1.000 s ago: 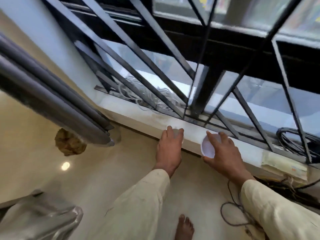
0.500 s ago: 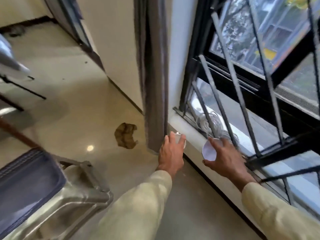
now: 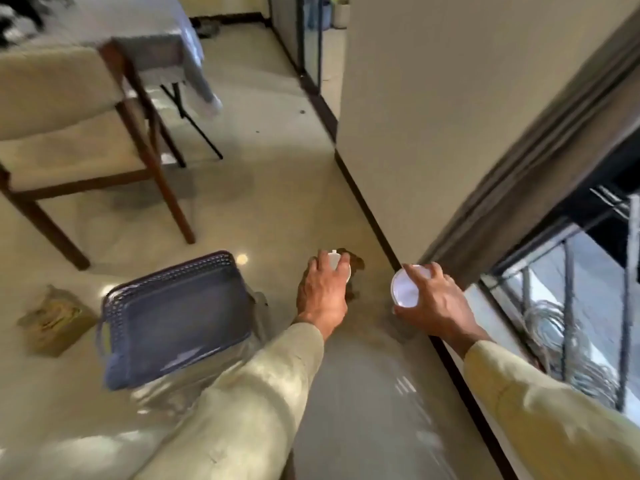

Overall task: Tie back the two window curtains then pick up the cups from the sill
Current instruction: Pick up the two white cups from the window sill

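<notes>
Between my two hands and the sill there is now open floor: my left hand (image 3: 323,292) is curled down over the top of one white cup (image 3: 341,268), fingers wrapped around its rim, and my right hand (image 3: 434,303) grips the second white cup (image 3: 406,287) from the side, its pale mouth tilted toward the camera. Both cups are lifted clear, hanging above the floor (image 3: 277,202) rather than on the sill (image 3: 481,303), which shows only as a pale strip at the right by the window grille (image 3: 568,271). I judge the picking-up step to be the one in hand and nearly closed; the curtain (image 3: 540,161) beside the window hangs gathered in a narrow band against the wall (image 3: 433,98), though I cannot see a tie on it. Next I would need somewhere to set the cups, kept level in case they hold anything, which I cannot tell. Beyond my hands a small brown lump (image 3: 355,263) lies on the glossy floor, partly hidden by the left hand. Farther left sit a dark blue tray-like case (image 3: 173,317), a small box (image 3: 55,320), and a wooden chair (image 3: 86,133) with a pale cushion.
</notes>
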